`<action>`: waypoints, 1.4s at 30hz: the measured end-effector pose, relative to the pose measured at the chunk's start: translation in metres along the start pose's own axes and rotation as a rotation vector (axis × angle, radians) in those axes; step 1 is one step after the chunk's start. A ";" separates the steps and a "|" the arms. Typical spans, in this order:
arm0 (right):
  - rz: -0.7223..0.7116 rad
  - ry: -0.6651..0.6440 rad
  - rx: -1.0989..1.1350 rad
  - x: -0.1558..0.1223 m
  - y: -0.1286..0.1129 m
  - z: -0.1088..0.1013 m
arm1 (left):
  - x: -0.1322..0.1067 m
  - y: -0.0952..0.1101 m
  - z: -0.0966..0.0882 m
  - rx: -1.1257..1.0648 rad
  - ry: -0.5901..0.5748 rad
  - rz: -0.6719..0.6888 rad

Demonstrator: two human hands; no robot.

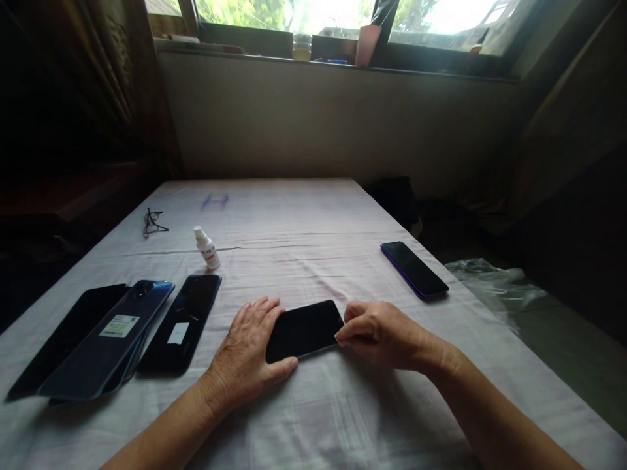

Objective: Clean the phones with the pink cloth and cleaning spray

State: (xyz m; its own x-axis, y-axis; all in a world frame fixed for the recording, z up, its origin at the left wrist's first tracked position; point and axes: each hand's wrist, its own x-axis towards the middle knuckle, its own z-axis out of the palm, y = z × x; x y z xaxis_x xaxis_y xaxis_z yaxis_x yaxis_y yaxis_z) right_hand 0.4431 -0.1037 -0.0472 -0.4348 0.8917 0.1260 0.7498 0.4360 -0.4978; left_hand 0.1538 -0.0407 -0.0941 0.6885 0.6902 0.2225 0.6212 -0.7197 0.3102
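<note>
A smartphone (304,329) with a dark screen lies face up on the cloth-covered table in front of me. My left hand (252,343) grips its left end, thumb along the near edge and fingers at the far edge. At the phone's right end, my right hand (377,331) is closed in a pinch, with thumb and index fingertip at the near right corner. What the pinch holds, if anything, is hidden or too small to name.
Several phones or back covers (100,346) overlap at the left, beside a dark phone (183,320) with a white label. A white bottle (208,249) stands behind them, and glasses (154,223) lie farther back. Another phone (414,269) rests near the table's right edge.
</note>
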 end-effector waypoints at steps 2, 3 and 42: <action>-0.028 0.020 -0.001 0.002 -0.002 0.004 | 0.000 0.000 0.000 0.005 -0.004 0.000; -0.036 0.023 0.000 0.002 -0.002 0.005 | 0.000 0.001 -0.001 0.008 -0.005 -0.001; 0.022 0.401 -0.124 0.010 0.000 0.028 | 0.003 0.017 -0.018 0.083 -0.003 -0.222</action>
State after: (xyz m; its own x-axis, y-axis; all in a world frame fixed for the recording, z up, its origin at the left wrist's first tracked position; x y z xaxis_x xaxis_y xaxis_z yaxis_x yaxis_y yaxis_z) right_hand 0.4250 -0.0984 -0.0701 -0.2079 0.8670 0.4529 0.8216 0.4061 -0.4002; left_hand 0.1602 -0.0494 -0.0714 0.5326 0.8321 0.1549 0.7860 -0.5542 0.2740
